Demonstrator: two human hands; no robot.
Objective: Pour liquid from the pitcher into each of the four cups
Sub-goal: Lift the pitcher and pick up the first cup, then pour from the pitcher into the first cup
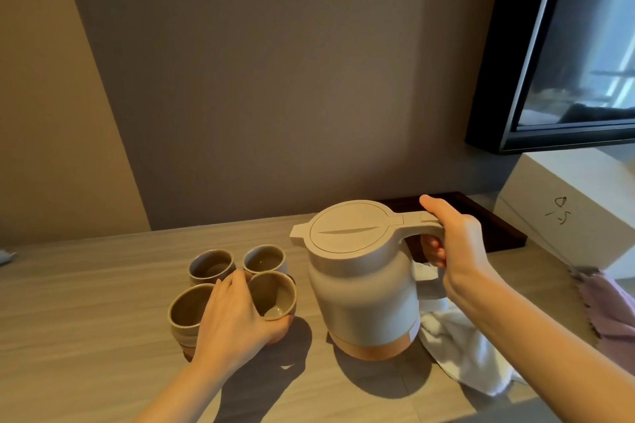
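Both hands are at work on the pale wood-grain table [86, 336]. Nearest, the left hand [233, 316] lies curled among the four cups, its thumb and fingers wrapped round the outside of the near right cup [275, 299], which tips toward the viewer so its glazed inside shows. Just left of it, partly hidden by the hand, stands the near left cup [185, 311]; behind are the far left cup [211, 263] and the far right cup [264, 258], all small, round, handleless stoneware in dull brown-grey, clustered close together.

To the right, the right hand [453, 244] is closed round the handle of the pitcher [364, 288], thumb laid along the top. It stands upright on the table, a smooth matt cream body with a tan base band, a flat round lid and a short spout pointing left toward the cups. A crumpled white cloth [457, 350] lies by its right side, and a dark tray [498, 230] lies farther back by the wall.
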